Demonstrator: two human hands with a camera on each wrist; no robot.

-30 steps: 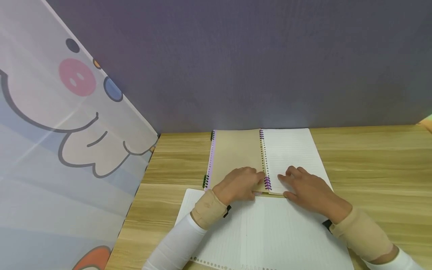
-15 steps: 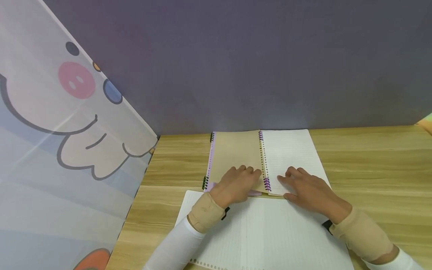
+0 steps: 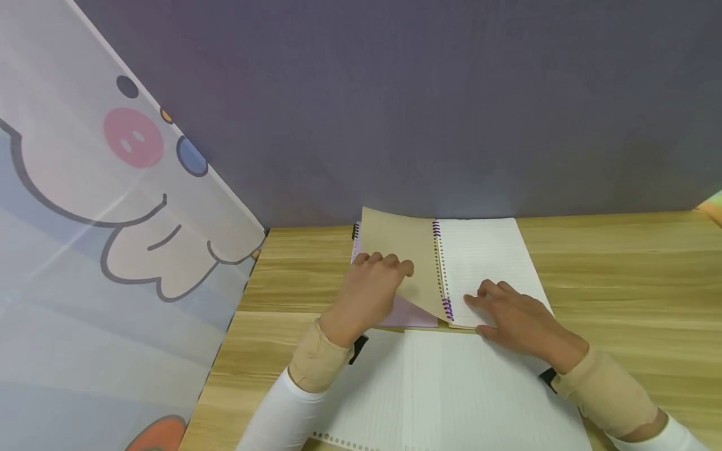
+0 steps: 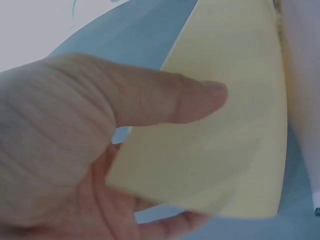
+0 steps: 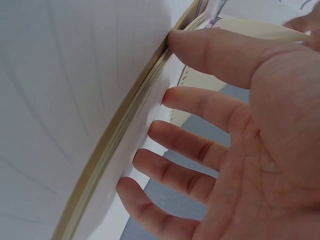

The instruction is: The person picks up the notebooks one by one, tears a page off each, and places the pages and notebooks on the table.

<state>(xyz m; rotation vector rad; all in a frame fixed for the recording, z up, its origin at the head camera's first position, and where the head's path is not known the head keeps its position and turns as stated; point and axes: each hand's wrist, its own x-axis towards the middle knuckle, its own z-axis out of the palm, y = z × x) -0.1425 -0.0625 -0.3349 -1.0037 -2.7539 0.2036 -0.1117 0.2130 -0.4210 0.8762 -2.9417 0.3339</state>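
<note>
A coil-bound notebook lies spread on the wooden table, its white lined page (image 3: pixel 479 250) on the right and a tan cover sheet (image 3: pixel 406 241) on the left. Purple rings (image 3: pixel 447 308) join the two sides. My left hand (image 3: pixel 366 294) pinches the tan sheet at its outer near corner and holds that side raised; in the left wrist view the thumb (image 4: pixel 195 100) lies across the sheet with fingers behind it. A lilac cover (image 3: pixel 414 314) shows underneath. My right hand (image 3: pixel 519 319) rests on the lined page, fingers spread, thumb at the near edge.
White lined sheets (image 3: pixel 462 382) with punched holes along the near side lie in front of the notebook, under both forearms. A dark grey panel (image 3: pixel 395 113) stands behind the table (image 3: pixel 620 269). A cartoon-printed sheet (image 3: pixel 73 263) hangs along the left.
My left hand has moved left and away from the ring spine, lifting the tan sheet's outer side and uncovering the lilac cover. My right hand has stayed in place.
</note>
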